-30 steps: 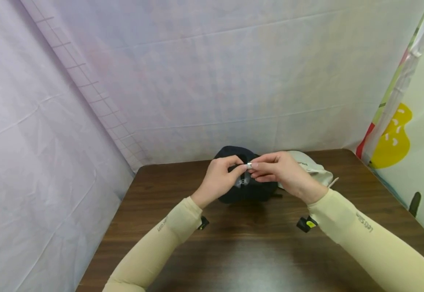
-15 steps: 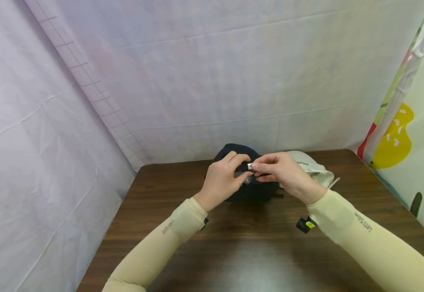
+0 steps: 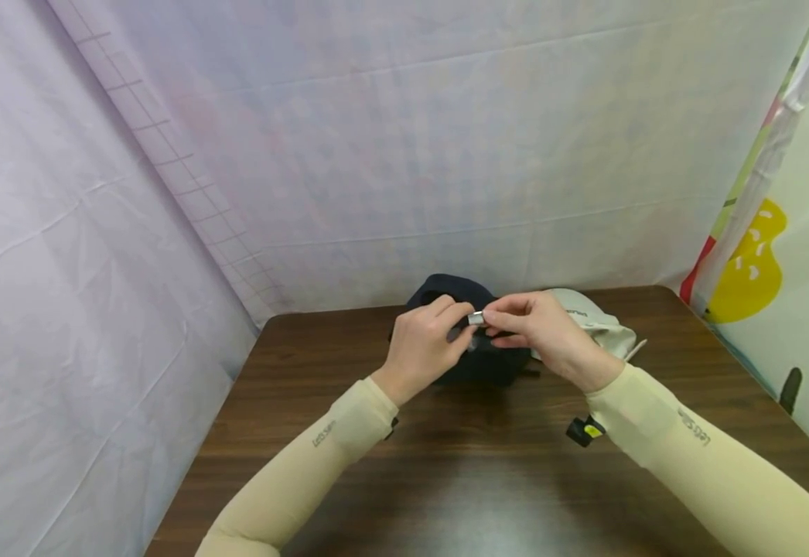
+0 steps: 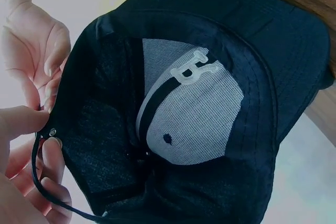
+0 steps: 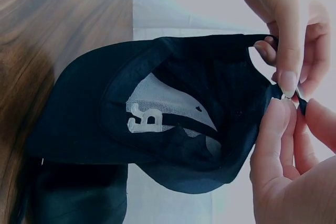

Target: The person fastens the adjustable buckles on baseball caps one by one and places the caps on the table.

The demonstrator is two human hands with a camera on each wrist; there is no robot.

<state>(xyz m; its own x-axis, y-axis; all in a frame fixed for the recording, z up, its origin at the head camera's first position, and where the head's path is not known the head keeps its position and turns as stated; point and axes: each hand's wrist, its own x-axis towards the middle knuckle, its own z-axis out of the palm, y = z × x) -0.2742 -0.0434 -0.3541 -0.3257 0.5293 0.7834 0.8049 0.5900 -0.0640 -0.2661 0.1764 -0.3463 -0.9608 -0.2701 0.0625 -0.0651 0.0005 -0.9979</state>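
Observation:
A dark cap is tilted between my hands, its brim low toward the table. The wrist views look into its crown, where a pale mesh panel bears a white letter patch. At the back of the cap sits a small silver buckle. My left hand pinches the strap on the buckle's left side, beside a small metal eyelet. From the other side my right hand grips the buckle end of the strap between thumb and fingers. A thin strap loops below my left fingers.
Behind my right hand a pale cap lies on the brown wooden table. Another dark object shows under the brim in the right wrist view. White cloth hangs along the table's far edge.
My left fingers opened off the strap half a second ago and have now come together again at the buckle. More of the silver buckle shows now. The right hand has barely moved.

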